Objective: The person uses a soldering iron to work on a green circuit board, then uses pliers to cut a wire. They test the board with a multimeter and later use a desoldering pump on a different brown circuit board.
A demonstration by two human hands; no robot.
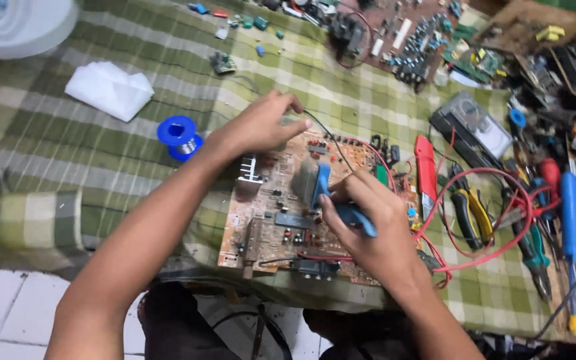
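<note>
A: Circuit board (281, 220) is lying flat on the green checked cloth (101, 133), component side up, right in front of the person, between both hands. At about ten o'clock from it a blue solder spool (179, 137) is resting on the cloth, and further out the same way a white folded rag (109, 89) is sitting.

B: And the left hand (261, 123)?

A: It is hovering over the board's far edge at twelve o'clock, fingers curled in, pinching a thin black wire (325, 133) between fingertips. The wire looks limp and light; it is probably going to flop unless held close to its end.

B: How is the board likely to handle?

A: Judging by its look, it is stiff, thin and fairly light, but uneven in weight because of the metal heat sink (249, 175) near its left side. It is likely fragile where small parts are standing up, so taking it by the bare edges seems the safer hold.

B: The right hand (368, 227)?

A: It is closing around a blue-handled tool (341, 203), fingers wrapped over the grip, its tip blurred over the board's middle. Red leads (495, 213) are looping away at three o'clock towards the yellow-handled pliers (471, 217) and a blue screwdriver (571, 220).

B: Anything slippery?

A: Nobody can tell that from this view.
</note>
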